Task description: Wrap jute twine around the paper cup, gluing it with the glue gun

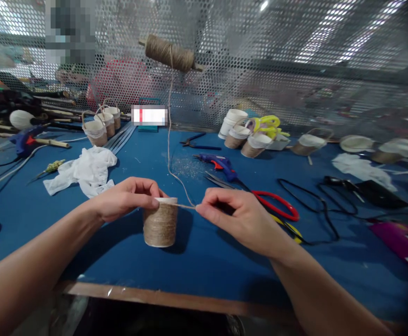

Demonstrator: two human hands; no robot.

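A small white cup (160, 226) wrapped in jute twine stands just above the blue tabletop, its top rim pinched by my left hand (129, 198). Most of its side is covered by the twine, with white showing at the rim and base. My right hand (234, 214), to the right of the cup, pinches the twine (185, 206) between thumb and fingers and holds it taut from the cup's upper edge. From there the strand runs up to a twine spool (169, 52) on a rod at the perforated metal screen.
A blue glue gun (220, 165), red-handled scissors (277, 205) and black pliers (199, 140) lie beyond my right hand. White cloth (85, 170) lies at left. Twine-wrapped baskets (95, 133) stand at back left, others (256, 144) at back right. A black cable (326, 219) winds on the right.
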